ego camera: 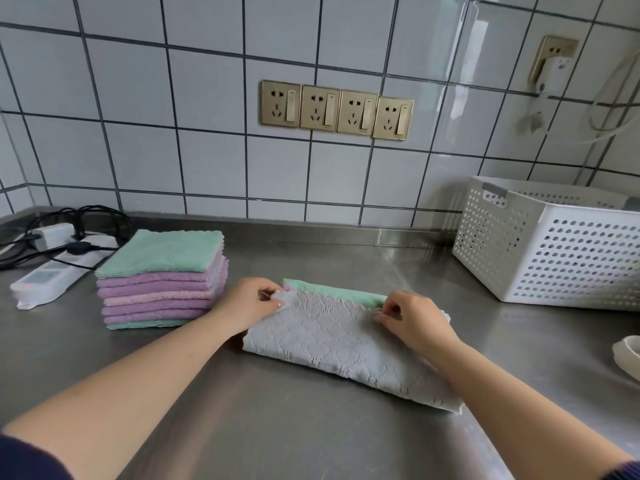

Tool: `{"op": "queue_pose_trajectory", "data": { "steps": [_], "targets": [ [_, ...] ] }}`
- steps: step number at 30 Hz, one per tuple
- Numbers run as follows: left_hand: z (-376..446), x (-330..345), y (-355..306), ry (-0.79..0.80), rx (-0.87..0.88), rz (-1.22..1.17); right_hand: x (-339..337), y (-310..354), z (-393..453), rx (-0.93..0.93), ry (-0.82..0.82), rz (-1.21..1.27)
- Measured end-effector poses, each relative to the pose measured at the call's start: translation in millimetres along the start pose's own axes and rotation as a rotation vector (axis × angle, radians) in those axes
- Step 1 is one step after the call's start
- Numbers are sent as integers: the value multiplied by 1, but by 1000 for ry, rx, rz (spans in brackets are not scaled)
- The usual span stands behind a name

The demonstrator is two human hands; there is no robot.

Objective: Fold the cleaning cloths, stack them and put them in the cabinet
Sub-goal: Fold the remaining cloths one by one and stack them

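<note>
one grey-and-green cloth (343,336) is laid half-folded on the steel counter (277,427), its upper corners pinched by the left hand (247,301) and right hand (412,318). eight folded cloths are counted in the stack (162,280) to its left; four wall sockets (336,109) are seen, no writing legible.

Grey cloth (343,337) w/ diamond texture lay folded over on the counter (311,427), mid-front, green underside showing along its far edge, long axis running diagonally toward the right-front edge. Stack of folded cloths (162,282), green on top, then purple, pink, green at bottom, sat toward back-left corner.
</note>
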State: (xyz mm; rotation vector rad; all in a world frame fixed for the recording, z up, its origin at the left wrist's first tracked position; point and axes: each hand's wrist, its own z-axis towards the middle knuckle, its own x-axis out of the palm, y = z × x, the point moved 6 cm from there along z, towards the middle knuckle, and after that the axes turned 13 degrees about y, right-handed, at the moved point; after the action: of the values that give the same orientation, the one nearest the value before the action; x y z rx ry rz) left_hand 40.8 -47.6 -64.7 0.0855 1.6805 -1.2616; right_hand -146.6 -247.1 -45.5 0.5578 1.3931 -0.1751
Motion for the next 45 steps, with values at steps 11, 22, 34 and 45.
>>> {"op": "queue_pose_trajectory", "data": {
  "steps": [11, 22, 34, 45],
  "targets": [
    [16, 9, -10, 50, -27, -61, -1, -14, -6, -66, -53, -99],
    [22, 7, 3, -67, -109, -185, -11, -36, -14, -1, -94, 240],
    [20, 4, 2, -66, -117, -117, -7, -37, -9, 62, 12, 188],
    [22, 7, 7, -79, -147, -80, -15, -45, 3, 188, 269, 17]
  ]
}}
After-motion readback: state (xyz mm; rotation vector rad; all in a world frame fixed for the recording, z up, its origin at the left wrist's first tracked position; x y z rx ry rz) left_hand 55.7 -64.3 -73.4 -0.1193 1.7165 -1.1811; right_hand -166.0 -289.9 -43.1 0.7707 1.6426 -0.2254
